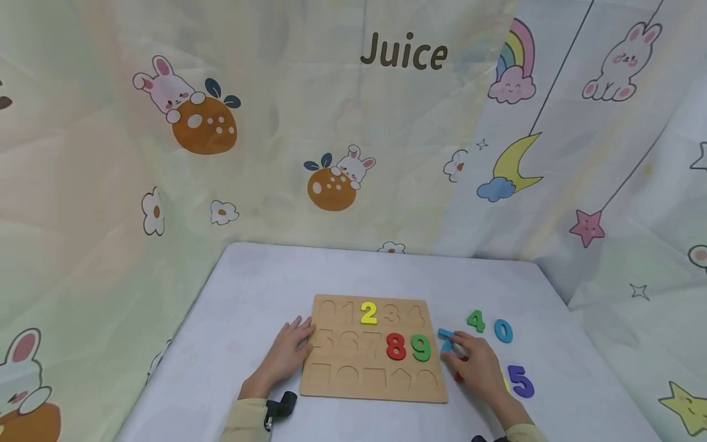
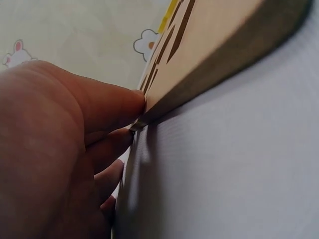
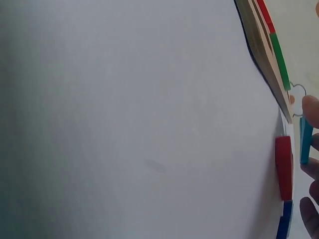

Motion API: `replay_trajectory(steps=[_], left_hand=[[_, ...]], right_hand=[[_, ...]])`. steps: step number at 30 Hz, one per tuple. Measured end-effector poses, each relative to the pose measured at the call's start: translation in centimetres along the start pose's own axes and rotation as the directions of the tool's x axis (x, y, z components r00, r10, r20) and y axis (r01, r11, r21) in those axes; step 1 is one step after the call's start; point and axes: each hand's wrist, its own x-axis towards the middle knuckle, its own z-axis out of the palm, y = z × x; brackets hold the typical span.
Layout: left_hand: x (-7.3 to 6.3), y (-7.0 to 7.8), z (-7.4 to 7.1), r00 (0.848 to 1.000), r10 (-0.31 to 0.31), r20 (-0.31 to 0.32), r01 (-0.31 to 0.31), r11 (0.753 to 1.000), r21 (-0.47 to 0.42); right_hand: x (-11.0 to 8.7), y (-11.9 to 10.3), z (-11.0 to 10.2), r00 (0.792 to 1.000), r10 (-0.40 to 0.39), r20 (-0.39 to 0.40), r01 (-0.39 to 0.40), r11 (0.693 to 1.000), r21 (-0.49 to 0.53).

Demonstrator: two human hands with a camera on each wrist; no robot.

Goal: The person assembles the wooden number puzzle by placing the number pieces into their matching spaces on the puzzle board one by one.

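Observation:
A wooden number board point(image 1: 342, 359) lies on the table, with a yellow 2 point(image 1: 369, 313), a red 8 point(image 1: 396, 347) and a green 9 point(image 1: 421, 348) in its recesses. My left hand point(image 1: 288, 348) rests against the board's left edge, thumb and fingertips touching it. Just beyond the right edge, my right hand point(image 1: 476, 365) pinches a blue piece point(image 1: 445, 333) that looks like a 7. In the right wrist view this blue piece point(image 3: 306, 139) stands on edge between thumb and fingers. A red piece point(image 1: 459, 374) lies under the right hand, mostly hidden.
Right of the board lie a green 4 point(image 1: 475, 321), a blue 0 point(image 1: 503, 331) and a purple 5 point(image 1: 521, 382). A yellow piece point(image 1: 506, 385) shows only a sliver beside the right wrist. The white table point(image 1: 265, 270) meets a printed cloth backdrop point(image 1: 276, 110) behind.

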Motion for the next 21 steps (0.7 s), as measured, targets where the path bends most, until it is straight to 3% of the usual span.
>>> replay_trajectory(steps=[4, 12, 21], left_hand=[[0.1, 0.0, 0.0, 1.0, -0.021, -0.012, 0.021, 0.999, -0.035], [0.0, 0.1, 0.0, 0.999, -0.038, -0.038, 0.035, 0.997, -0.07], [0.0, -0.1, 0.1, 0.999, 0.019, -0.049, -0.022, 0.999, -0.05]], right_hand=[[-0.1, -1.2, 0.3, 0.998, -0.037, -0.041, 0.038, 0.999, 0.027], [-0.4, -3.9, 1.1, 0.994, -0.099, -0.052, 0.102, 0.992, 0.071], [-0.8, -6.4, 2.4, 0.993, -0.107, -0.038, 0.109, 0.992, 0.057]])
